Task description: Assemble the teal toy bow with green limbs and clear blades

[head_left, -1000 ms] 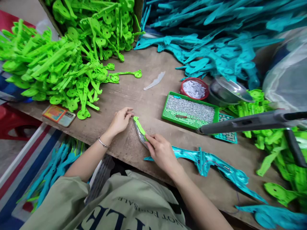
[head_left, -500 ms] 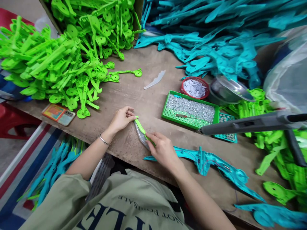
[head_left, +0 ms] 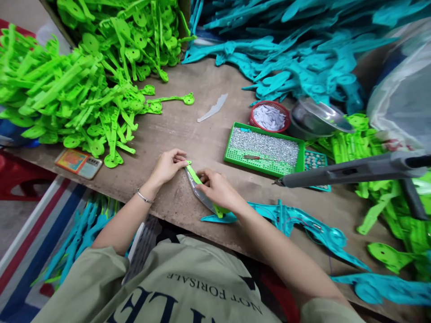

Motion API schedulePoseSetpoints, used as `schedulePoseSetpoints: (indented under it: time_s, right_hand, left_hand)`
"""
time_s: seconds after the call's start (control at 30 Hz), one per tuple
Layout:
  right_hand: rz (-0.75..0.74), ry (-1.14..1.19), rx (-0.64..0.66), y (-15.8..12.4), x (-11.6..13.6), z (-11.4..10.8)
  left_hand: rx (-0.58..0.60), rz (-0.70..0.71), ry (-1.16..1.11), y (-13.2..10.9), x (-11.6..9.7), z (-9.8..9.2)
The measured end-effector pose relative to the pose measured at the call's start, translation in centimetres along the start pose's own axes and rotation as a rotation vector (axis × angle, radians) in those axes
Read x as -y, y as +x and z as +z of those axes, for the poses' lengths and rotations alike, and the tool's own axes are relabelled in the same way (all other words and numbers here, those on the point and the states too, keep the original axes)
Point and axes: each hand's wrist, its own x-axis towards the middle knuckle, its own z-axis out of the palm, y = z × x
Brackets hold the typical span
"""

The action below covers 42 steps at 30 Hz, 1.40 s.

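A narrow bright-green plastic piece (head_left: 193,174) lies slanted near the table's front edge, with a translucent blade-shaped strip (head_left: 204,200) along its near side. My left hand (head_left: 168,166) pinches the green piece's upper end between thumb and fingertips. Over its middle, my right hand (head_left: 218,188) has curled fingers gripping the piece, and its lower green end shows below the palm. What the right fingertips touch is partly hidden. Beyond my right wrist is a turquoise bow-shaped plastic part (head_left: 286,215) with a thin wire in it. A loose translucent strip (head_left: 213,108) lies farther back.
A green tray (head_left: 229,157) holds small metal pieces and a screwdriver (head_left: 257,157). Behind are a red basket (head_left: 253,124) of white strips and a metal bowl (head_left: 313,116). A grey power screwdriver (head_left: 319,174) juts in from the right. Green parts (head_left: 60,85) and turquoise parts (head_left: 296,67) are heaped around.
My right hand has shifted up along the green piece towards my left hand, uncovering its lower end. My left hand keeps its pinch. The whole view has moved slightly.
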Motion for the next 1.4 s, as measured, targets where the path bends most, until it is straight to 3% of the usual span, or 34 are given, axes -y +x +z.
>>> schedulePoseSetpoints:
  time_s: [0.3,0.5,0.6,0.73,0.9,1.07,1.23,1.4]
  right_hand:
    - [0.063,0.139,0.016,0.8,-0.6,1.2]
    - [0.025,0.184,-0.033,0.5,-1.0,1.3]
    - [-0.015,0.212,-0.049,0.1,-1.0,1.3]
    - [-0.038,0.209,-0.048,0.1,-1.0,1.0]
    - [-0.079,0.349,0.101,1.1,-1.2,0.4]
    - [0.014,0.498,0.176,1.9,-1.4,0.3]
    - [0.063,0.538,0.156,1.9,-1.2,0.4]
    - [0.064,0.568,0.169,2.0,-1.1,0.3]
  left_hand:
    - [0.002,-0.018,-0.059,0.0,0.2,-0.1]
    - [-0.044,-0.127,-0.183,-0.7,-0.3,-0.1]
    - [0.009,-0.242,-0.345,-1.3,-0.6,0.1]
    - [0.093,-0.294,-0.425,-1.9,-0.9,0.5]
    - [0.055,-0.282,-0.482,-2.1,-1.0,0.7]
    - [-0.011,-0.250,-0.510,-2.3,-1.1,1.1]
    - [-0.078,-0.223,-0.562,-3.5,-1.2,2.2]
    - [-0.102,-0.236,-0.677,-7.4,-1.9,5.0]
